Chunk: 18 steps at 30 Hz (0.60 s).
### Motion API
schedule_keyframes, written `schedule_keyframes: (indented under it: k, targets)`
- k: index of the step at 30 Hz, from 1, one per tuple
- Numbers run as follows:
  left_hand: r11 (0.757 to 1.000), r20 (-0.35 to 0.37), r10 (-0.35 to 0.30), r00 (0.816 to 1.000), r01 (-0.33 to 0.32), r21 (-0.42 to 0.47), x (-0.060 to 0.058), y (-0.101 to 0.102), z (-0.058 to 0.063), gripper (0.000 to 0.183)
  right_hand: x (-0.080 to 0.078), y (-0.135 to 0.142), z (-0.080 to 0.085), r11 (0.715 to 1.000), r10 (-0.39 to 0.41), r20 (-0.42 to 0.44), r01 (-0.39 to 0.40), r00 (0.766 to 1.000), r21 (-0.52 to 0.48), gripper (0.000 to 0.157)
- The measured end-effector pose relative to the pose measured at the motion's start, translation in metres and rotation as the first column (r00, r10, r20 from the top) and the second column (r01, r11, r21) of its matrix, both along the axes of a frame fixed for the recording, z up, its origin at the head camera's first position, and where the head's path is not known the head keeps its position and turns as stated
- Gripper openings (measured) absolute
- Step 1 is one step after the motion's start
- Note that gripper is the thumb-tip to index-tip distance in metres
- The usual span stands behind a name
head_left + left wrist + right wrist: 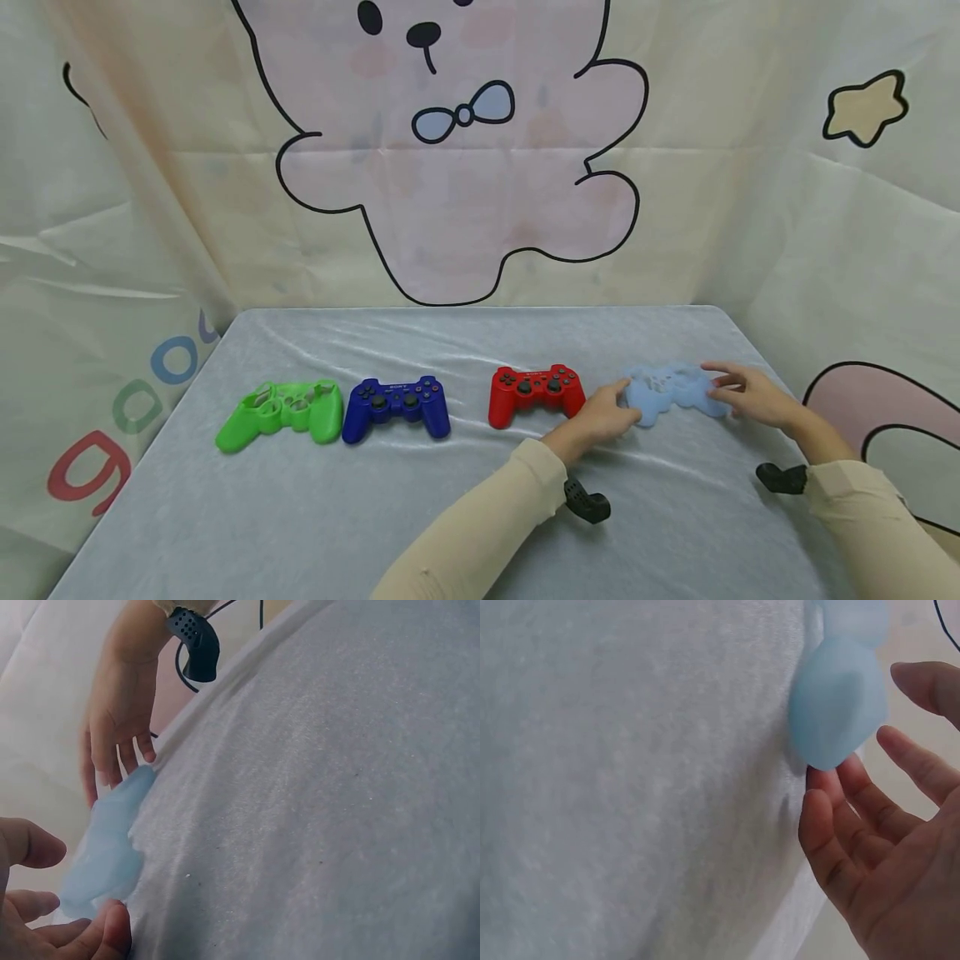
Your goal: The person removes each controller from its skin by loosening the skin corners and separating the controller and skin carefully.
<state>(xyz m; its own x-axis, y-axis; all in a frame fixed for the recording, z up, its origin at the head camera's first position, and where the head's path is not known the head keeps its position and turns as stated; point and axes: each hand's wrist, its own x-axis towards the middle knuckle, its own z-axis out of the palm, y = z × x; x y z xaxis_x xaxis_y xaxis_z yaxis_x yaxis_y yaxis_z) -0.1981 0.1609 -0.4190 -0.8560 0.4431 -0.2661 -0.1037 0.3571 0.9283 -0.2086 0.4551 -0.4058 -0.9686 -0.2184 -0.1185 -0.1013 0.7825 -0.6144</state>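
A light blue silicone controller cover (670, 389) lies on the right part of the table, its cut-outs showing. My left hand (602, 415) is at the cover's left end, fingers spread loosely around it. At the other end is my right hand (756, 398), with relaxed, parted fingers. In the right wrist view, some fingertips (819, 796) are right at the rounded grip of the blue cover (836, 705), while the thumb stands apart. A red game controller (536, 392) sits just left of the left hand, which overlaps its right grip.
Farther left on the grey cloth-covered table (315, 517) are a dark blue game controller (396, 403) and a bright green silicone controller cover (288, 410). A printed curtain (465, 192) hangs behind the table and along both sides. Black wrist devices (587, 502) protrude below both sleeves.
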Motion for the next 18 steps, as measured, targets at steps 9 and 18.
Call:
schedule_keyframes:
  k: [9,18]
  targets:
    - [1.0,-0.048,0.006,0.999,-0.006,-0.011,0.0,-0.01,0.003,0.05,0.002,-0.001,0.007,1.0,0.001,-0.004,-0.001,1.0,0.031,0.058]
    - [1.0,-0.055,0.008,0.998,-0.009,-0.011,0.001,-0.014,0.006,0.04,0.003,-0.009,0.012,0.997,0.01,-0.071,-0.004,0.997,0.081,0.055]
